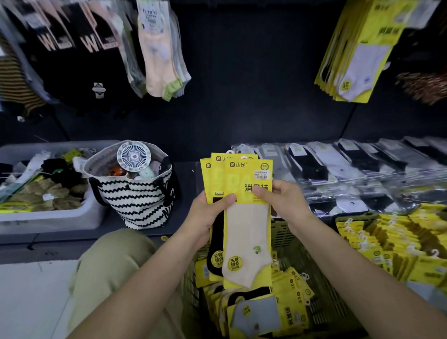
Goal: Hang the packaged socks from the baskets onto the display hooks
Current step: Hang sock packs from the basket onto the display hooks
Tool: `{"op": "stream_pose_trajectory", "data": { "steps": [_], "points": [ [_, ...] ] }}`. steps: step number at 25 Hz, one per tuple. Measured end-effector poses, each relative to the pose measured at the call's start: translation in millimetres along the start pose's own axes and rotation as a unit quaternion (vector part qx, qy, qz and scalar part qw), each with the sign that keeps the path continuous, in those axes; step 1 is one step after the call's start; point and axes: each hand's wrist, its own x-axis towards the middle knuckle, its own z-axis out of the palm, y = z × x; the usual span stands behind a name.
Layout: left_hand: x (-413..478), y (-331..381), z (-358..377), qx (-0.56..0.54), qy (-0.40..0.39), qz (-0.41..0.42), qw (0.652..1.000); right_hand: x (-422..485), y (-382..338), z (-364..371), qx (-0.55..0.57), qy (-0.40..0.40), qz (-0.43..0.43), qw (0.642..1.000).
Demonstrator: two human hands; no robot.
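I hold a fanned stack of yellow packaged socks (245, 221) upright in front of me, the front pack showing a cream sock. My left hand (210, 215) grips the stack's left side, thumb on the front. My right hand (282, 200) pinches the front pack's right edge. Below them a dark plastic basket (324, 296) holds several more yellow packs (270, 309). A second basket (351, 217) at the right is full of yellow packs (403, 244). Matching yellow packs (358, 52) hang from a display hook at the upper right.
Other sock packs (161, 46) and black packs (69, 34) hang at the upper left. A grey bin (48, 218) of mixed socks and a striped tote bag (136, 196) with a small fan (134, 155) sit on the low shelf. Clear-wrapped socks (345, 167) lie at the right. My knee (116, 257) is below.
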Motion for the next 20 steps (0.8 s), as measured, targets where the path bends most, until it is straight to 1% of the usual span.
{"op": "stream_pose_trajectory", "data": {
  "steps": [2, 4, 5, 9, 11, 13, 17, 20],
  "points": [
    [3.3, 2.0, -1.5, 0.044, 0.031, 0.032, 0.998, 4.0, -8.1, -5.8, -0.027, -0.001, -0.018, 0.999],
    [6.6, 5.9, -2.6, 0.086, 0.045, 0.064, 0.993, 11.8, -23.6, -12.5, -0.038, 0.026, -0.062, 0.997],
    [8.6, 8.7, -1.8, 0.105, 0.049, 0.074, 0.991, 15.0, -33.4, -15.1, -0.048, 0.027, -0.088, 0.995],
    [20.0, 21.2, 3.8, 0.161, 0.056, 0.095, 0.981, 22.8, -60.5, -12.6, -0.164, -0.022, -0.169, 0.972],
    [25.3, 27.6, 3.8, 0.163, 0.054, 0.098, 0.98, 28.5, -72.5, -9.7, -0.187, -0.03, -0.187, 0.964],
    [31.6, 35.2, 0.9, 0.16, 0.051, 0.099, 0.981, 37.7, -87.2, -6.3, -0.205, -0.015, -0.199, 0.958],
    [49.4, 54.4, -6.6, 0.112, 0.036, 0.114, 0.987, 62.9, -114.2, 7.3, -0.155, 0.029, -0.209, 0.965],
    [65.1, 69.3, -10.2, 0.087, 0.048, 0.137, 0.986, 83.3, -136.1, 15.4, -0.155, 0.05, -0.23, 0.96]
  ]
}}
